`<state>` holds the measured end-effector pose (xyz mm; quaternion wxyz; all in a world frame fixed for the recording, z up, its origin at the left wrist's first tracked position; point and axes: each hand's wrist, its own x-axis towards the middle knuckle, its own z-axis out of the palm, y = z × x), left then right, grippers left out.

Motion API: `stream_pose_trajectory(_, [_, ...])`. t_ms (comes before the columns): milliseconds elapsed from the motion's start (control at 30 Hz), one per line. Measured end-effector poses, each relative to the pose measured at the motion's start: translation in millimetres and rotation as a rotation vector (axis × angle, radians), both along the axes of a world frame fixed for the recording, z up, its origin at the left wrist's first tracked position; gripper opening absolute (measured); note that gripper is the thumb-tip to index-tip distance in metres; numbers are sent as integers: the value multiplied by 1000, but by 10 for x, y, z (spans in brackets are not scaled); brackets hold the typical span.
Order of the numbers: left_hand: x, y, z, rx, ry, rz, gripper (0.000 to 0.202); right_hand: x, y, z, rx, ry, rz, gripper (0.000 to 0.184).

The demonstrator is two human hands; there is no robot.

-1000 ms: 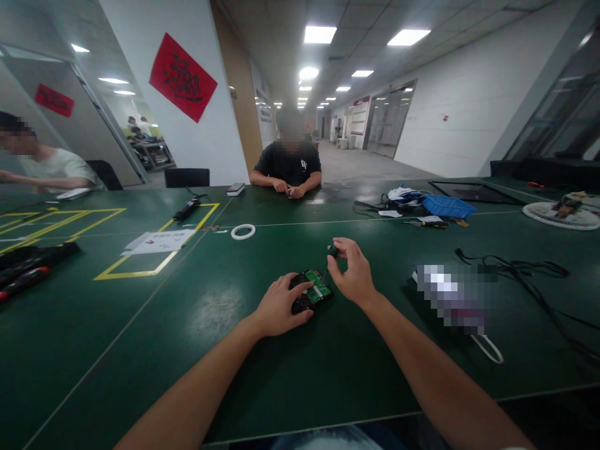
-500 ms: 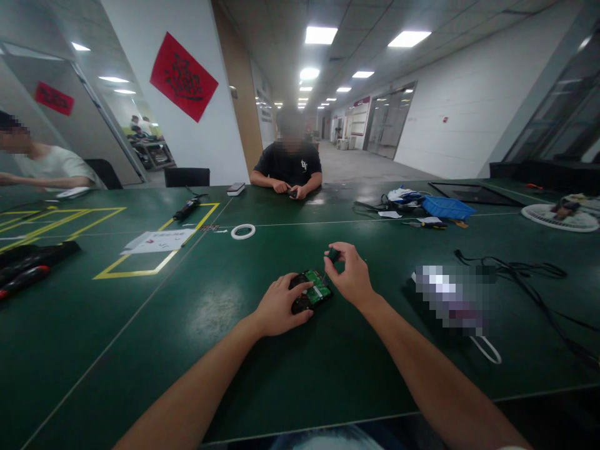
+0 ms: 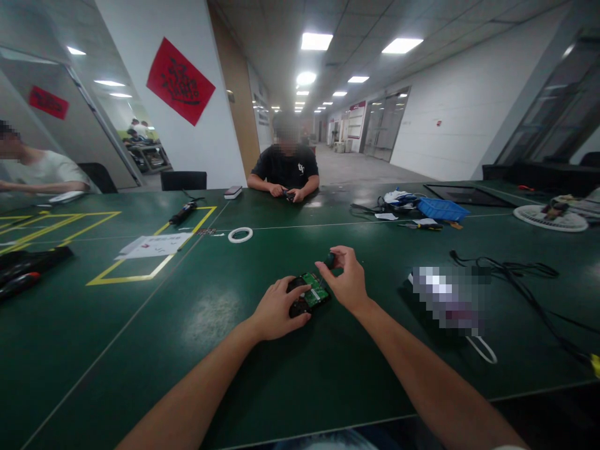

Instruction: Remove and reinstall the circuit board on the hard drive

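Observation:
A hard drive [image 3: 317, 289] with a green circuit board facing up lies on the green table in the middle of the head view. My left hand [image 3: 280, 307] grips it from the left, thumb along its near edge and index finger across the board. Just above the board's right end, my right hand [image 3: 347, 278] pinches the dark handle of a small screwdriver [image 3: 329, 260] between thumb and fingers. Its thin shaft points down toward the board's edge. Whether the tip sits in a screw is too small to tell.
To the right lie a blurred-out device [image 3: 445, 300] with a white strap and black cables [image 3: 515, 275]. Farther back are a white ring [image 3: 240, 235], a blue tray [image 3: 443, 209] and a paper sheet [image 3: 159, 245]. A person [image 3: 285, 169] sits opposite, handling a small dark object.
My right thumb and fingers have shifted around the screwdriver handle. My left hand stays on the hard drive. The whole view has shifted slightly, and the person opposite has moved their hands.

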<state>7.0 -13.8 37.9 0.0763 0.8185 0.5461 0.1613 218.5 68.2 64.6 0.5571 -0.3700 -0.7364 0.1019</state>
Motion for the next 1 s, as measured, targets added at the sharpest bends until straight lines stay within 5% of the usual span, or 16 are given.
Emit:
stream_pose_trajectory(300, [0,5,-6,-14,-21,5,70,86,-95,194,117,-88,3,21])
stream_pose_trajectory(467, [-10,-8,19,-24,-35,4,69,483,239,301,179,-5,-270,20])
stream_pose_trajectory(600, [-24,-5,15,-28,-43,-1,71,894,680,99,-98,-234,-520,20])
stream_pose_trajectory(733, [-34,3,-1,-30,-41,0,71,1060,925,-202,-542,-601,-545,21])
stream_pose_trajectory(1000, [-23,-12,30,-35,-26,1,71,949,1018,-331,-620,-716,-499,23])
